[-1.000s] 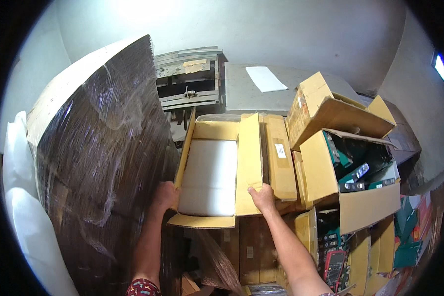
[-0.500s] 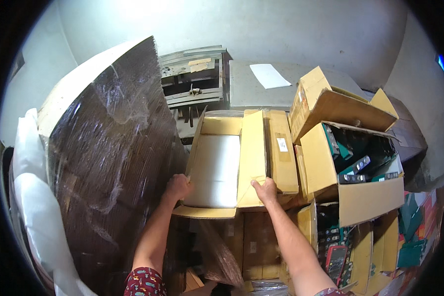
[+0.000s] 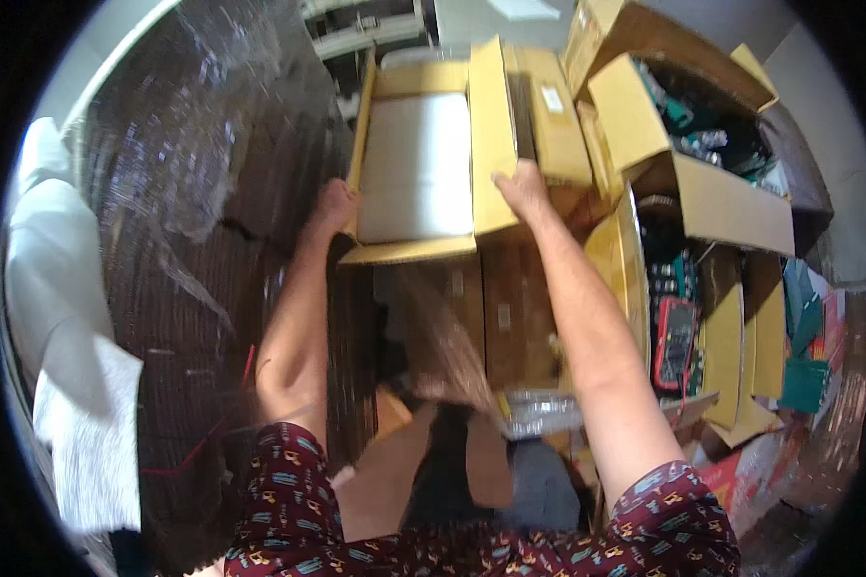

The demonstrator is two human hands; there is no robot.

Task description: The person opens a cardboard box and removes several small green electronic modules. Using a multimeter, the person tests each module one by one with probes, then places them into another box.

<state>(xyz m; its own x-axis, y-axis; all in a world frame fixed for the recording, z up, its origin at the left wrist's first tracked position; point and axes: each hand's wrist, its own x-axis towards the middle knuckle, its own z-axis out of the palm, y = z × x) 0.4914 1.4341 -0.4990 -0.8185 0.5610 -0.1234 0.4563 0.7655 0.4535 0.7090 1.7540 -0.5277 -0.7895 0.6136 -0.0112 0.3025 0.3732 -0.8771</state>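
Observation:
An open cardboard box point(image 3: 409, 252) lies in front of me, its side flaps raised and its front flap folded outward. Inside is a flat, pale whitish sheet or panel point(image 3: 417, 168) that covers the bottom. My left hand point(image 3: 337, 206) is closed on the box's left edge near the front corner. On the other side, my right hand point(image 3: 524, 192) grips the wide right flap point(image 3: 494, 135), its thumb on the inner face. Both arms reach forward, and the fingers beneath the cardboard are partly hidden.
A tall stack wrapped in dark plastic film point(image 3: 192, 240) stands close on the left. A closed carton point(image 3: 560, 144) adjoins the box on the right. Beyond it, open cartons point(image 3: 736, 204) hold green items and a red-rimmed handheld meter point(image 3: 675, 341). Clear plastic point(image 3: 541, 413) lies below.
The view has tilted down, so the box and hands appear higher and my sleeves and the floor show. Both hands keep their hold at the same places on the box.

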